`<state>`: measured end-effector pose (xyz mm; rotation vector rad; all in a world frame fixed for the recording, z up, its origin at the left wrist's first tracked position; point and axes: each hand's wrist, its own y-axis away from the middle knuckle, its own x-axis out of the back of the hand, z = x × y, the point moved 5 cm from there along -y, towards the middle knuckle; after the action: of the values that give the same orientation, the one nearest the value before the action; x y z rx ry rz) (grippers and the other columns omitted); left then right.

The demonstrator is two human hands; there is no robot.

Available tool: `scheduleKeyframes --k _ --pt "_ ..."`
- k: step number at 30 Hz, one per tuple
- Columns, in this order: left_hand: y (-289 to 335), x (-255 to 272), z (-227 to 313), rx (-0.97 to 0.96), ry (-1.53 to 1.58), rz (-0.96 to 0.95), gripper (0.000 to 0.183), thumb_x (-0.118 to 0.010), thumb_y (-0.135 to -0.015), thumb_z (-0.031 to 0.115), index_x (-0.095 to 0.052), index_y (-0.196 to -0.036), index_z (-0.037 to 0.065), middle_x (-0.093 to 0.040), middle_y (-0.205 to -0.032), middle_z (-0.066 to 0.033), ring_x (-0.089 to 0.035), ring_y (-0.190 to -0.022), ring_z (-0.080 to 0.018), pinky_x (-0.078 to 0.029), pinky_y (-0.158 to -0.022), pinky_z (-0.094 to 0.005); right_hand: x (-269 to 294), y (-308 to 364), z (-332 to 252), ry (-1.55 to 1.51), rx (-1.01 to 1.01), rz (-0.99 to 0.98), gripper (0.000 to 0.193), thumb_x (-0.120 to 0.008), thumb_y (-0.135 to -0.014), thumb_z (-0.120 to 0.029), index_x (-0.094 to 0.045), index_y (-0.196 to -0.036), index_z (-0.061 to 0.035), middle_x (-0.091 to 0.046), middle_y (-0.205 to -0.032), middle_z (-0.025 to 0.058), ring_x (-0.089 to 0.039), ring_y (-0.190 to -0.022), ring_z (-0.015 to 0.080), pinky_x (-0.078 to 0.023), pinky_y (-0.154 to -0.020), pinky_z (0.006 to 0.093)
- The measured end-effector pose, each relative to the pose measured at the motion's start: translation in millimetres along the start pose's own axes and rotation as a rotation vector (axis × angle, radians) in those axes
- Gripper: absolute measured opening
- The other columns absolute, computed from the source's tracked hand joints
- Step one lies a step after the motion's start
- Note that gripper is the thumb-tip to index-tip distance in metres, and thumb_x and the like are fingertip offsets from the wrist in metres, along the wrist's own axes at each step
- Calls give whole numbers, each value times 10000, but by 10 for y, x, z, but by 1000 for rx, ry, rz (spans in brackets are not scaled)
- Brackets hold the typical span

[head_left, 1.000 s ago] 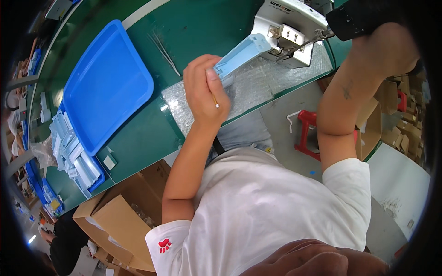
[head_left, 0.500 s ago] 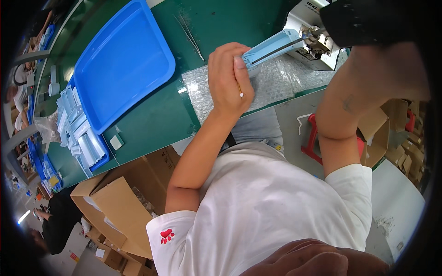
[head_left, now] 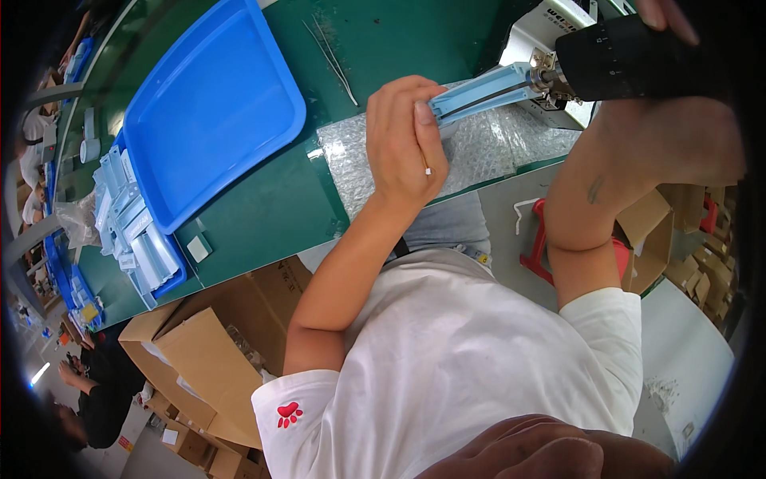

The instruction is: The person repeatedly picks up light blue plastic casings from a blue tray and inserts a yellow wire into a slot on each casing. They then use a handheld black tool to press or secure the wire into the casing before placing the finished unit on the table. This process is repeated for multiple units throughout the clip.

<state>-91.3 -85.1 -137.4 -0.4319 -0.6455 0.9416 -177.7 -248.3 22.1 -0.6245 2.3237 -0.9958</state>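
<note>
My left hand (head_left: 407, 136) is closed around the near end of a long light-blue plastic casing (head_left: 483, 92), its thumb pressed on the edge. A thin wire with a small white connector (head_left: 428, 171) sticks out beneath that hand. At the upper right, my right hand (head_left: 669, 17) shows only as fingers curled over a black power screwdriver (head_left: 638, 60); the rest is cut off by the dark rim. From its metal chuck (head_left: 549, 78) a long thin bit runs leftward along the casing's open channel. The bit's tip is hard to make out.
Bubble wrap (head_left: 343, 164) covers the bench's near edge, with a silver metal device (head_left: 550, 36) behind the casing. Leftward are a blue tray (head_left: 215, 120), several light-blue plastic parts (head_left: 132, 227) and loose wires (head_left: 331, 60). An open cardboard box (head_left: 211, 363) stands below the bench.
The casing and my left hand have shifted slightly right and down. The power screwdriver has dropped lower into view, and my right fingers now show on top of it.
</note>
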Motion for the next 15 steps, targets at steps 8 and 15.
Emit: scheduleKeyframes --k 8,15 --pt "8 6 10 13 4 0 239 -409 -1036 43 -634 -1013 -33 -654 -1063 -192 -607 -963 -346 -466 -880 -417 4 32 29 -28 -3 21 566 -505 -1002 -575 -584 -1040 -16 -596 -869 98 -580 -678 174 -499 -621 314" --pt "-11 -13 40 -17 -27 -3 214 -445 -1023 57 -646 -1010 -14 -658 -1067 -175 -597 -963 -355 -466 -873 -438 46 -87 24 -71 20 50 572 -504 -994 -575 -581 -1054 -12 -594 -877 103 -578 -688 180 -496 -631 321"
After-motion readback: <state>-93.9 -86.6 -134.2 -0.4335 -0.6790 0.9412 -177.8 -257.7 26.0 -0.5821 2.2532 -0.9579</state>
